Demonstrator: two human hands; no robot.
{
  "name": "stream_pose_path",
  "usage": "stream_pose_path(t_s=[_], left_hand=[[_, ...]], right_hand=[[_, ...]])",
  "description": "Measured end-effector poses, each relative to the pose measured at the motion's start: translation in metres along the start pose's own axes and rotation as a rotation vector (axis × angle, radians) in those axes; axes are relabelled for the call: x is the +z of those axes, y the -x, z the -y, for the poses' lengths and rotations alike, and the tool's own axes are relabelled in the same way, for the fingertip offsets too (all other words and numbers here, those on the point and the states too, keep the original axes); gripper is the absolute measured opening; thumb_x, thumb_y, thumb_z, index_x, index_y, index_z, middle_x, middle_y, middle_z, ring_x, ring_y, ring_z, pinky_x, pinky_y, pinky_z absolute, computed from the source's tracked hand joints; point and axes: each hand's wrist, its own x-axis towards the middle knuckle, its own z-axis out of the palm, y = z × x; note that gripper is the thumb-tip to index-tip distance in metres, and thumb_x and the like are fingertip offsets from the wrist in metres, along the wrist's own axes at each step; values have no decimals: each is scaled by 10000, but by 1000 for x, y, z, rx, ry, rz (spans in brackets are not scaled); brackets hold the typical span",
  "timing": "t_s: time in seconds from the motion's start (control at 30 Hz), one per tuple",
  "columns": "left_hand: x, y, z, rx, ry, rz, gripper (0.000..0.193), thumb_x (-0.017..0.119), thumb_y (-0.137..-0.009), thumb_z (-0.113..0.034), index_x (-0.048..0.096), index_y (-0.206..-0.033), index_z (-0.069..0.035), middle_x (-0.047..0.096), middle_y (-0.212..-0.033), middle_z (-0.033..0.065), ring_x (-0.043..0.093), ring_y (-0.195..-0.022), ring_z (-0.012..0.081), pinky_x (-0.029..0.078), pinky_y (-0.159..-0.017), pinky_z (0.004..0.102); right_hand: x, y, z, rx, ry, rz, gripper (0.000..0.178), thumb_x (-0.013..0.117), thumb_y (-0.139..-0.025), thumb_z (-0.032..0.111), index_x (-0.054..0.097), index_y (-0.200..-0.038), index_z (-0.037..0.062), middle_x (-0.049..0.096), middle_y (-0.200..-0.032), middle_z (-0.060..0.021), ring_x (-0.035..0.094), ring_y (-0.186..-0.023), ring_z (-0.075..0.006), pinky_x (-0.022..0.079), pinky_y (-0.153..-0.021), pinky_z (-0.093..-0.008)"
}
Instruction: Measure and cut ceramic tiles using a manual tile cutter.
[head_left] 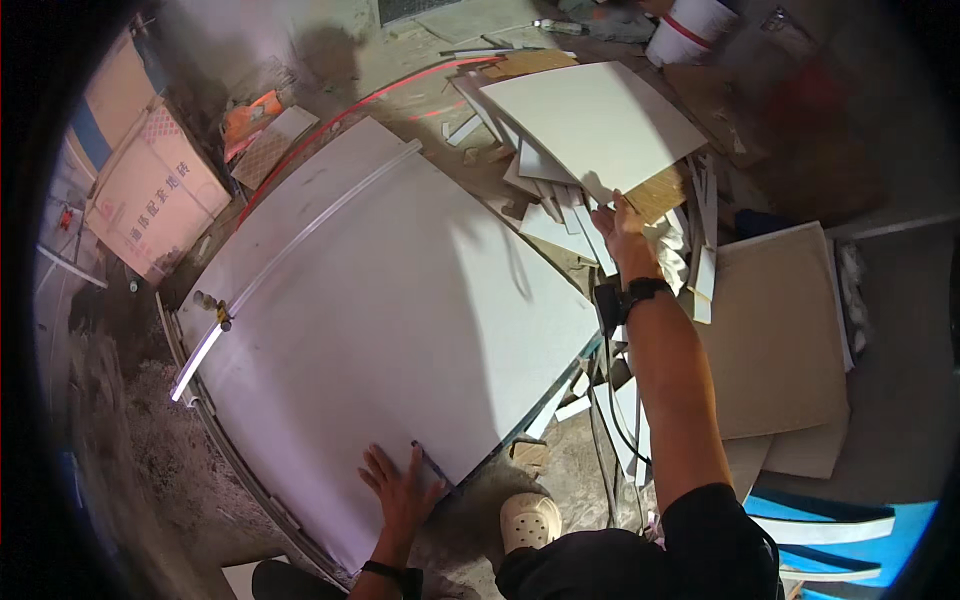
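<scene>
A large white board point(370, 300) lies in front of me. My left hand point(402, 492) rests on its near part with the fingers spread. Just right of that hand is a thin dark stick-like thing point(430, 457), whose kind I cannot make out. My right hand point(624, 238) reaches to the near corner of a smaller white panel point(595, 120) on a scrap pile. Its fingers look stretched out at that corner; whether they touch it is unclear. Across the large board's left part runs a long pale straight strip point(300, 240), with a small brass-coloured fitting point(222, 315) on it.
Board offcuts point(560, 225) are heaped at the far right. A brown panel point(775, 330) leans at the right, above blue sheeting point(905, 540). A cardboard box point(160, 205) stands at the left; a white bucket point(690, 30) is at the back. Cables point(605, 430) hang beside my right arm.
</scene>
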Motion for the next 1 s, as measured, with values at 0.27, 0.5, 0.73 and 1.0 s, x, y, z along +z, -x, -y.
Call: stream_pose_path(t_s=[0.27, 0.5, 0.73, 1.0], left_hand=[[-12, 0, 4, 1, 16, 137, 824, 728, -776, -551, 423, -1485, -264, -34, -1562, 394, -36, -1456, 560, 7, -1112, 708], [-23, 0, 3, -33, 112, 105, 822, 772, -773, -356, 399, -1491, -209, 64, -1578, 346, 99, -1434, 573, 115, -1127, 691], [-78, -100, 13, 42, 504, -281, 621, 653, -926, -197, 398, -1455, 6, 419, -1487, 249, 395, -1390, 380, 296, -1157, 441], [-177, -356, -80, 299, 535, -326, 725, 621, -915, -422, 431, -1410, 72, 505, -1403, 278, 482, -1324, 379, 374, -1105, 410]], right_hand=[[12, -31, -16, -63, -91, 127, 248, 540, -970, 74, 512, -1191, -35, 648, -1098, -196, 702, -915, -352, 638, -782, -424], [-26, 19, -23, -61, -55, 187, 255, 535, -951, 24, 553, -1154, -129, 663, -1037, -209, 711, -836, -331, 637, -648, -338], [-102, 148, -27, 9, 29, 231, 304, 498, -962, 19, 452, -1193, -174, 610, -1007, -236, 706, -783, -305, 605, -616, -331], [-161, 243, -38, 77, 17, 313, 373, 507, -969, 84, 421, -1299, -67, 642, -1087, -173, 704, -815, -254, 578, -672, -322]])
